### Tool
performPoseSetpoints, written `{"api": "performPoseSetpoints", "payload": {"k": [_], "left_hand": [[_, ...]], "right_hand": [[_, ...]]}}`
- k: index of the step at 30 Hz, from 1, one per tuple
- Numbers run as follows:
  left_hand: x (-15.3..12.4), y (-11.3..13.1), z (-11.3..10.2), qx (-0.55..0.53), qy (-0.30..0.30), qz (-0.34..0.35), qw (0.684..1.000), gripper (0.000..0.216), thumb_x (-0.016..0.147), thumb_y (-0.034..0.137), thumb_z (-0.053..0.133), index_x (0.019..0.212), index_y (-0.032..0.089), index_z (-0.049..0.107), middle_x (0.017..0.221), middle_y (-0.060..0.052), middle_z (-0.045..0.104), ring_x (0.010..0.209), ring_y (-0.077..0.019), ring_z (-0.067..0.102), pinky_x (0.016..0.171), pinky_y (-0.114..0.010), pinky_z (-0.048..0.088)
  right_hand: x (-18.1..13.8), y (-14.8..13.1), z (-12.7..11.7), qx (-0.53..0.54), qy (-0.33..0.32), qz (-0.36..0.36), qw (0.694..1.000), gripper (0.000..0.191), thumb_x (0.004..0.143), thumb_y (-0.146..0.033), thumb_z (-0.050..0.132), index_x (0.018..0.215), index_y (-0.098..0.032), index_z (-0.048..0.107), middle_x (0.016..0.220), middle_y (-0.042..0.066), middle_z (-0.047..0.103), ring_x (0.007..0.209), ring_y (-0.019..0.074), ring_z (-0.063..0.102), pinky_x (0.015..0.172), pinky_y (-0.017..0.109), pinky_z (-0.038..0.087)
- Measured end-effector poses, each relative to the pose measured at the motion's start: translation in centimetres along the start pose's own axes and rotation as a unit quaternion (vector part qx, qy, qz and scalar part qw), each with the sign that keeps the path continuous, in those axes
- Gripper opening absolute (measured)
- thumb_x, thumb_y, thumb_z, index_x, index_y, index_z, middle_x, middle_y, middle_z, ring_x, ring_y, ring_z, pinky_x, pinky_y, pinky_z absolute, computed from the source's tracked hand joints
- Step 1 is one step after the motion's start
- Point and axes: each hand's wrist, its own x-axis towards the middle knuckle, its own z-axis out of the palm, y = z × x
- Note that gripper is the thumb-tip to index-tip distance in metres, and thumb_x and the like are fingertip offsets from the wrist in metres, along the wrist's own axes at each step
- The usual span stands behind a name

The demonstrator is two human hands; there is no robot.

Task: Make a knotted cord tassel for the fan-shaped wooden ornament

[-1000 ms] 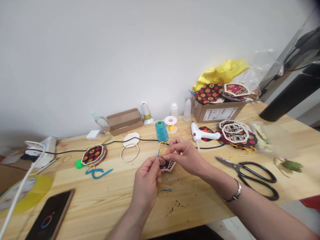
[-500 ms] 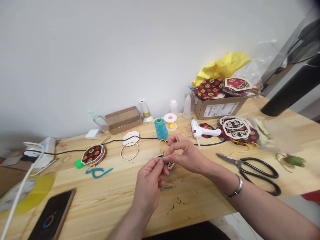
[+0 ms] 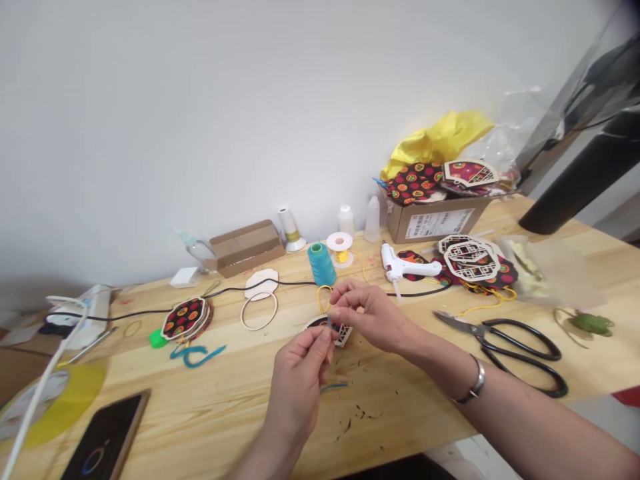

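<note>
A short bit of blue thread (image 3: 329,321) runs between my two hands above the table. My left hand (image 3: 300,373) pinches its lower end between thumb and forefinger, while the fingertips of my right hand (image 3: 363,317) are closed at its upper end. Just behind the fingers is a dark, fan-shaped ornament (image 3: 343,333) with a pale lattice frame, partly covered by both hands. A loop of yellow cord (image 3: 324,292) rises from it. Blue thread offcuts (image 3: 334,387) lie below my left hand's fingers. Behind stands a cone of teal thread (image 3: 321,265).
Black-handled scissors (image 3: 493,343) lie right of my right forearm. A white glue gun (image 3: 407,265) and lattice ornaments (image 3: 471,261) sit farther back, near a packed cardboard box (image 3: 440,220). Left are a wooden ring (image 3: 259,311), patterned pieces (image 3: 185,320) and a phone (image 3: 107,437).
My right fingertips have risen slightly from my left ones, so more blue thread shows between them. More of the fan-shaped ornament is visible. The view has shifted slightly.
</note>
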Motion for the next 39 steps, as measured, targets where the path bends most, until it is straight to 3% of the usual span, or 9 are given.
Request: {"api": "performPoseSetpoints", "payload": {"k": [4,7,13,24,29,32,36,39], "left_hand": [[0.0,0.2,0.0,-0.002,0.008,0.007,1.0,0.021,0.074,0.034,0.068,0.073,0.013,0.067,0.055,0.004,0.043,0.047,-0.0043,0.028,0.042,-0.017,0.019],[-0.1,0.5,0.0,-0.008,0.011,0.014,1.0,0.02,0.074,0.034,0.068,0.072,0.013,0.066,0.055,0.004,0.043,0.048,-0.0045,0.028,0.042,-0.017,0.02],[-0.2,0.6,0.1,-0.015,0.003,0.016,1.0,0.021,0.075,0.033,0.067,0.065,0.014,0.062,0.055,0.004,0.041,0.048,-0.0052,0.026,0.042,-0.017,0.019],[-0.4,0.1,0.2,0.002,-0.037,0.005,0.999,0.022,0.075,0.033,0.066,0.064,0.014,0.063,0.054,0.005,0.04,0.047,-0.0056,0.027,0.042,-0.019,0.018],[-0.2,0.0,-0.2,-0.004,-0.036,0.003,0.999,0.021,0.075,0.035,0.067,0.072,0.015,0.067,0.058,0.004,0.044,0.049,-0.0061,0.029,0.043,-0.019,0.02],[-0.1,0.1,-0.4,0.03,-0.033,0.021,0.999,0.02,0.077,0.035,0.065,0.077,0.016,0.069,0.058,0.003,0.046,0.051,-0.0074,0.032,0.046,-0.019,0.024],[0.1,0.6,-0.7,0.116,-0.05,0.071,0.989,0.017,0.08,0.033,0.061,0.078,0.018,0.071,0.069,-0.001,0.059,0.067,-0.0134,0.048,0.063,-0.022,0.037],[0.3,1.3,-1.1,0.195,-0.049,0.107,0.974,0.017,0.079,0.033,0.061,0.075,0.02,0.072,0.08,-0.005,0.066,0.082,-0.0205,0.054,0.078,-0.028,0.038]], "right_hand": [[0.2,0.4,0.0,0.037,0.041,0.065,0.996,0.039,0.088,-0.043,0.047,0.075,-0.016,0.071,0.076,0.004,0.064,0.071,0.0135,0.055,0.067,0.028,0.04],[0.2,0.5,0.0,0.126,0.031,0.135,0.982,0.044,0.083,-0.053,0.051,0.078,-0.015,0.073,0.067,0.003,0.063,0.057,0.0104,0.048,0.057,0.026,0.036],[-0.1,0.1,0.2,0.276,-0.068,0.205,0.937,0.033,0.059,-0.036,0.079,0.082,-0.013,0.073,0.067,0.001,0.067,0.061,0.0099,0.055,0.065,0.026,0.041],[-0.2,1.0,0.2,0.268,-0.107,0.167,0.943,0.021,0.065,-0.031,0.076,0.065,-0.012,0.067,0.057,-0.001,0.061,0.055,0.0092,0.054,0.056,0.023,0.039],[-0.1,0.4,0.0,0.256,-0.083,0.136,0.953,0.024,0.07,-0.034,0.072,0.065,-0.012,0.063,0.058,-0.001,0.062,0.055,0.0091,0.054,0.057,0.023,0.041],[-0.2,0.0,-0.3,0.295,-0.07,0.132,0.944,0.024,0.074,-0.035,0.069,0.068,-0.013,0.06,0.059,-0.002,0.06,0.052,0.0075,0.054,0.053,0.021,0.04],[-0.2,-0.3,-0.6,0.37,-0.121,0.112,0.914,0.025,0.078,-0.037,0.065,0.072,-0.015,0.054,0.073,0.002,0.065,0.056,0.0094,0.06,0.048,0.02,0.038],[-0.1,-0.8,-1.1,0.386,-0.099,0.084,0.913,0.027,0.076,-0.036,0.068,0.07,-0.017,0.05,0.066,-0.001,0.062,0.051,0.0084,0.056,0.046,0.02,0.034]]}}
